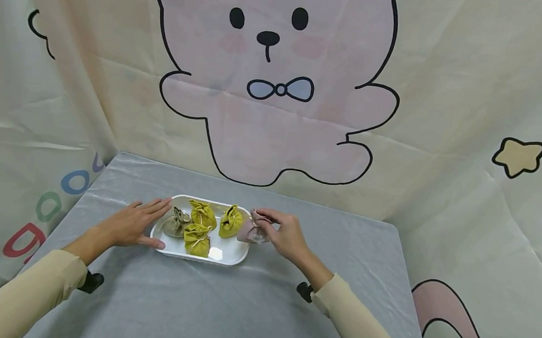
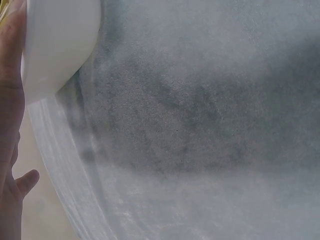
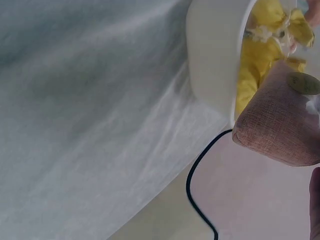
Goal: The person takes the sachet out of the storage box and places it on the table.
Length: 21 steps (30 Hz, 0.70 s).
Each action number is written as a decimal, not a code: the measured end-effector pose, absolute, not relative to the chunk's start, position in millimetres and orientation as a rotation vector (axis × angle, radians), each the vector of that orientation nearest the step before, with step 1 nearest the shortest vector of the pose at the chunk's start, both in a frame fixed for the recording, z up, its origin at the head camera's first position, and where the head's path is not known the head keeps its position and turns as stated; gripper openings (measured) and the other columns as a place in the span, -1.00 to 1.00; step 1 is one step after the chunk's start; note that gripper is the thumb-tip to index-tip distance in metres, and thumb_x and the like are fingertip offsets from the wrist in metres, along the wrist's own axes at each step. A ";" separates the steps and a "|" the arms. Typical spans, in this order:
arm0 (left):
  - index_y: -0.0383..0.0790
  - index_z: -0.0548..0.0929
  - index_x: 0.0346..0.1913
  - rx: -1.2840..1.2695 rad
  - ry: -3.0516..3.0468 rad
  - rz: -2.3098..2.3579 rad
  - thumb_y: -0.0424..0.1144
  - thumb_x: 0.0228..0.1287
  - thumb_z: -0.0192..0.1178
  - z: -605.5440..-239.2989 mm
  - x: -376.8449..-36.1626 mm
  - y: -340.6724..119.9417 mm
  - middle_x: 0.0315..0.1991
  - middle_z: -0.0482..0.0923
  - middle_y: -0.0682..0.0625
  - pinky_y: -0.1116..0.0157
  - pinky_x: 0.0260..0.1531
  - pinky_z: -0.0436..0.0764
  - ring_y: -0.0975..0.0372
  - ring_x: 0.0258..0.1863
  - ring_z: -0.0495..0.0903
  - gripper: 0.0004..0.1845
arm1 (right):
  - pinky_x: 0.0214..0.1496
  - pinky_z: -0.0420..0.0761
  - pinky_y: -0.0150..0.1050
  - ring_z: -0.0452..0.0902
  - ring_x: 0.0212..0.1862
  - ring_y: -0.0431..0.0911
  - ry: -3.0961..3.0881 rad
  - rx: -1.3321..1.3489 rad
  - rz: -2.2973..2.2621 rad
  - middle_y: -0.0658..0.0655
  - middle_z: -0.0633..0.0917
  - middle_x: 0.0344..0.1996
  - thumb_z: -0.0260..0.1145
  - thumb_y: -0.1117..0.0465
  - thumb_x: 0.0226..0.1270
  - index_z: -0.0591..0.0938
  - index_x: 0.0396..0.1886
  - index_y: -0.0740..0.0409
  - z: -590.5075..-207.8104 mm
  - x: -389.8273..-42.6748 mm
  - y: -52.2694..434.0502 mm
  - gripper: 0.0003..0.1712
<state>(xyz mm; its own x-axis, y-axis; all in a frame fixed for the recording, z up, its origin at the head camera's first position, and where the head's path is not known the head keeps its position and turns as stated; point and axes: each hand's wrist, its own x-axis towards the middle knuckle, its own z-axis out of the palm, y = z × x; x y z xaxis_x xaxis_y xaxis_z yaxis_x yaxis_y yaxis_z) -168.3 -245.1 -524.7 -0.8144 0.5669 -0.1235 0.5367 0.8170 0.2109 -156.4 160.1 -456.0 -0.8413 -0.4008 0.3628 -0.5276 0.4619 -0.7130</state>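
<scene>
My right hand (image 1: 287,236) pinches a pale pink drawstring pouch (image 1: 251,232) by its gathered neck, at the right end of a white tray (image 1: 233,252). Seen from the right wrist, the pouch (image 3: 277,120) has woven cloth and an oval tag, and it overlaps the tray's rim. At the opposite end, my left hand (image 1: 135,224) rests against the tray with fingers straight and thumb by the near corner. Inside are three mustard-yellow pouches (image 1: 202,214) and a grey-green pouch (image 1: 177,222). The left wrist view catches only part of the hand (image 2: 10,105) beside the tray's white wall.
A grey velvety cloth (image 1: 222,308) covers the table. Behind it hangs a cream fabric backdrop (image 1: 437,123) with a printed pink bear, meeting the table's far edge. Fabric walls also stand at the left and right. Dark wrist devices (image 1: 92,282) sit at both cuffs.
</scene>
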 end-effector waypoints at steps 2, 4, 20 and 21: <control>-0.33 0.18 0.53 0.861 2.820 0.247 0.51 0.02 0.21 -524.3 -168.2 -245.1 0.53 0.10 -0.27 -0.34 0.25 0.21 -0.19 0.46 0.17 0.21 | -0.12 0.68 -0.30 0.73 -0.12 -0.14 -2.564 0.800 1.320 0.10 0.77 -0.06 0.39 0.33 0.32 0.73 0.05 0.20 -454.9 -157.4 166.2 -0.70; -0.32 0.18 0.53 0.858 2.819 0.249 0.51 0.02 0.21 -524.0 -168.1 -245.2 0.53 0.10 -0.27 -0.34 0.25 0.21 -0.19 0.46 0.16 0.21 | -0.13 0.68 -0.28 0.73 -0.11 -0.13 -2.568 0.780 1.310 0.10 0.77 -0.07 0.39 0.34 0.31 0.73 0.04 0.20 -454.8 -158.4 173.2 -0.69; -0.32 0.20 0.52 0.887 2.848 0.264 0.49 0.02 0.24 -530.5 -169.4 -246.0 0.53 0.12 -0.26 -0.32 0.24 0.24 -0.16 0.46 0.18 0.20 | -0.17 0.68 -0.15 0.74 -0.17 -0.07 -2.658 0.565 1.099 0.13 0.79 -0.13 0.43 0.37 0.26 0.75 -0.01 0.21 -491.0 -163.5 253.3 -0.71; -0.32 0.20 0.52 0.896 2.854 0.266 0.49 0.02 0.23 -531.2 -169.6 -246.1 0.52 0.12 -0.26 -0.32 0.23 0.25 -0.16 0.46 0.18 0.20 | -0.17 0.68 -0.14 0.74 -0.17 -0.07 -2.667 0.553 1.089 0.13 0.79 -0.13 0.43 0.37 0.25 0.75 -0.01 0.21 -493.0 -163.4 257.4 -0.71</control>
